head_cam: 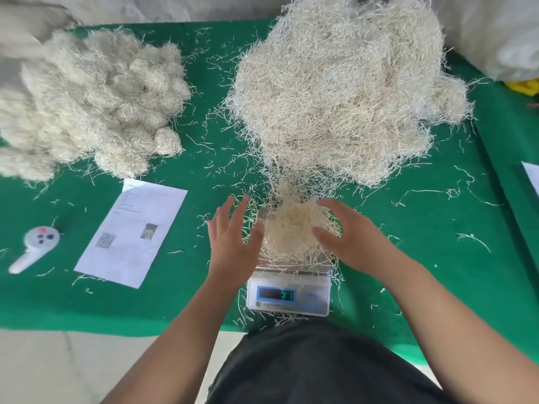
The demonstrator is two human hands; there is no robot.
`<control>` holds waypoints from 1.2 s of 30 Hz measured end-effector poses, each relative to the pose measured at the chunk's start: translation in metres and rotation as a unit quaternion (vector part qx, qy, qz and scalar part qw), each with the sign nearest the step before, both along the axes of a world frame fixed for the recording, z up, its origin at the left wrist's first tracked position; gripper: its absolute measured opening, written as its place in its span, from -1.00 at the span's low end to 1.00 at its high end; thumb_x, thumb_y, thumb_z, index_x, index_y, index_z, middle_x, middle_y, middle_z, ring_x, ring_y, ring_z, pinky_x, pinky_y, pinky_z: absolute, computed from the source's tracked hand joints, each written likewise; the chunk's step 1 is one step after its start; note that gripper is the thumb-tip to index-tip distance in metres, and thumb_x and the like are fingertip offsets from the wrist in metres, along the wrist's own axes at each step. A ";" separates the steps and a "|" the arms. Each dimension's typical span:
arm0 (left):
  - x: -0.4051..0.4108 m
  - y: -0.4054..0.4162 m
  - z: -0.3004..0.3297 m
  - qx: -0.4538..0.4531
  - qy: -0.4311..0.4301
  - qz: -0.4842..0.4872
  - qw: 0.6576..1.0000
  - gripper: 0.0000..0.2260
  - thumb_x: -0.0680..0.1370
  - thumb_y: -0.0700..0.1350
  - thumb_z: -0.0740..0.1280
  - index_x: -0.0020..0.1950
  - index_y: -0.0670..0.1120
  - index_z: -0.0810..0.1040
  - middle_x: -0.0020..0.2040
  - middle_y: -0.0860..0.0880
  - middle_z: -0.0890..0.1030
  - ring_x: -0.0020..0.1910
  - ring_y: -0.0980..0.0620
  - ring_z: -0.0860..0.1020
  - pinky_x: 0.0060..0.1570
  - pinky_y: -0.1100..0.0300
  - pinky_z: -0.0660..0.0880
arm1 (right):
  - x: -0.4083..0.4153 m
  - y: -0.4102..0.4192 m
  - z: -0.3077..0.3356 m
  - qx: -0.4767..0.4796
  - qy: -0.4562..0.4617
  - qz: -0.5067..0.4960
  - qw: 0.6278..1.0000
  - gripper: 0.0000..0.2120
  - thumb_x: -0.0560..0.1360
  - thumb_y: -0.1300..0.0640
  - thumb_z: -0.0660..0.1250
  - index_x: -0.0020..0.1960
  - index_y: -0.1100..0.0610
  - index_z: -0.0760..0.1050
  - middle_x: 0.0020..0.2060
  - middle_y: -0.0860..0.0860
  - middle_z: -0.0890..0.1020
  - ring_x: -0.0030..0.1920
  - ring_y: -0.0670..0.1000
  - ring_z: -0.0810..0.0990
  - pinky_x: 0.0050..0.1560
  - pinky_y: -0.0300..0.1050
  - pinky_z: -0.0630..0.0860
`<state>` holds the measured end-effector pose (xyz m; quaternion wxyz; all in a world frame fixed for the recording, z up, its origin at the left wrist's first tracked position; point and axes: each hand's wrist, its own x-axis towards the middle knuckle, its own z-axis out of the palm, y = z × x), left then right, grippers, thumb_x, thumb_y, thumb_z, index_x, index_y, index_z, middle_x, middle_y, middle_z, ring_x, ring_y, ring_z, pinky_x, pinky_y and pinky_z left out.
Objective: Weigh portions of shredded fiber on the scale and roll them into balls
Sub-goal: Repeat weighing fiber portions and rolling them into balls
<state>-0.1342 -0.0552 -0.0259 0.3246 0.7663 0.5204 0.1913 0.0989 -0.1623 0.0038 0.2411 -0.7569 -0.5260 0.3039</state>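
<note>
- Green felt covers the desk (437, 258), strewn with loose strands; pale floor shows at the near edge, and grey-white sacking lies along the far side, cut off by the frame.
- Scale (288, 293) sits near centre; its display glows green, but the digits are too blurred to read surely.
- Portion of fiber (294, 228) lies heaped on the scale's pan, hiding most of the pan.
- Left hand (233, 237) hovers just left of the portion, fingers spread and straight, gripping nothing.
- Right hand (347, 237) is at the portion's right side, fingers relaxed; whether it touches the fiber is unclear.
- Big loose fiber pile (344, 91) fills the far right, its top cropped.
- Rolled balls (96, 103) are heaped far left, blurred at the edge.
- Printed sheet (131, 231) and a white handheld device (36, 246) lie near left; the print is illegible.
</note>
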 end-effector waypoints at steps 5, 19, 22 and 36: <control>-0.002 -0.003 0.004 0.042 0.041 0.036 0.998 -0.60 0.68 0.06 0.26 0.53 0.03 0.47 0.62 -0.08 0.28 0.61 -0.13 0.18 0.60 -0.17 -0.11 | -0.004 -0.002 0.011 0.023 -0.017 -0.051 0.998 -0.55 0.63 -0.13 0.29 0.50 -0.20 0.35 0.41 -0.08 0.55 0.07 -0.14 0.56 0.14 -0.11 0.43; -0.015 -0.012 0.002 0.027 0.032 0.093 0.995 -0.62 0.69 0.05 0.24 0.49 0.04 0.50 0.61 -0.07 0.29 0.57 -0.16 0.22 0.55 -0.11 0.08 | -0.001 -0.009 0.010 0.027 -0.097 -0.085 0.991 -0.59 0.62 -0.02 0.33 0.45 0.03 0.48 0.39 0.07 0.45 0.45 0.16 0.36 0.40 0.06 0.32; -0.016 -0.011 0.000 0.031 0.036 0.094 0.994 -0.62 0.69 0.06 0.23 0.50 0.03 0.48 0.60 -0.08 0.30 0.57 -0.14 0.22 0.55 -0.07 0.07 | -0.001 -0.008 0.007 0.033 -0.085 -0.083 0.992 -0.54 0.61 -0.02 0.36 0.48 0.03 0.45 0.45 0.06 0.43 0.48 0.16 0.34 0.46 0.11 0.28; 0.068 -0.029 -0.028 -0.287 -0.031 0.084 0.954 -0.54 0.65 0.09 0.10 0.58 0.16 0.23 0.59 -0.02 0.27 0.56 -0.21 0.23 0.54 -0.27 0.15 | -0.040 0.047 -0.066 -0.092 -0.021 0.021 0.995 -0.29 0.56 0.16 0.45 0.62 -0.02 0.21 0.53 0.06 0.40 0.56 0.16 0.29 0.57 0.06 0.22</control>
